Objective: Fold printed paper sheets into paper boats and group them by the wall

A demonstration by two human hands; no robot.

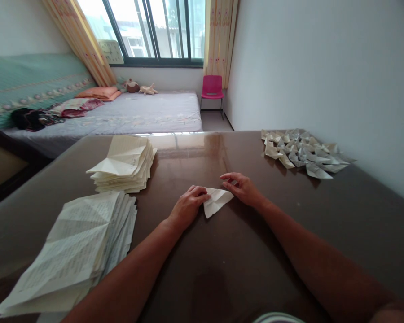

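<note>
I see off-white paper stacks (pixel 84 229) at nine o'clock on the glossy brown table (pixel 188 157); a lilac-sheeted bed (pixel 155 110), eleven; mid-table, the left hand (pixel 187 205) pinching a folded white paper triangle (pixel 218 200), the right hand (pixel 244 190) half-open, empty beside it; cream-grey folded papers (pixel 299 152), two o'clock.

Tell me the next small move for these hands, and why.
Probably bring the right hand onto the folded paper to flatten it: the left hand already holds its left end, and the right hand sits by its right corner, fingers extended.
</note>
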